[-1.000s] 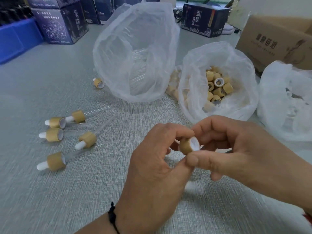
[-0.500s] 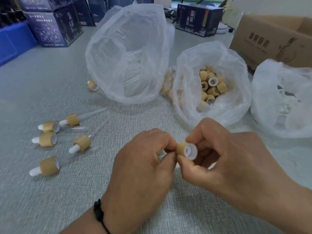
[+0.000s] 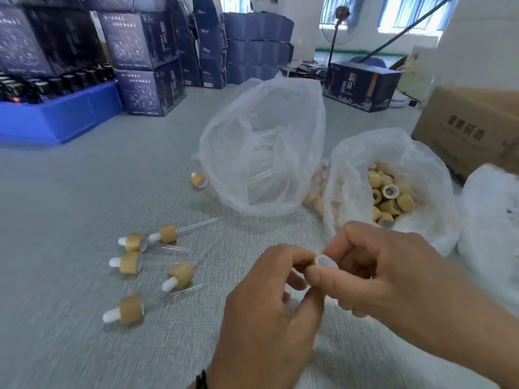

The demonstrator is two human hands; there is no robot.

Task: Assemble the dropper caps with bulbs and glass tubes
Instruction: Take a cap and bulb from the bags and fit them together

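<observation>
Both hands meet low in the middle of the view around one bamboo-coloured dropper cap point(image 3: 323, 261) with a white lining, its open end facing me. My right hand point(image 3: 393, 279) pinches the cap between thumb and fingers. My left hand point(image 3: 269, 313) has its fingertips curled against the cap's far side; what they hold there is hidden. Several finished droppers point(image 3: 157, 265) with white bulbs and glass tubes lie on the grey surface to the left.
A clear bag of glass tubes point(image 3: 261, 153) stands behind the hands, a lone cap point(image 3: 198, 179) beside it. A bag of loose caps point(image 3: 390, 192) is at right, a white bag point(image 3: 491, 234) at far right. A cardboard box point(image 3: 471, 127), blue crate point(image 3: 59, 116) and dark cartons point(image 3: 146, 63) stand behind.
The camera has tilted up, showing more of the room. Both hands stay together on the cap, with the fingers shifted slightly around it.
</observation>
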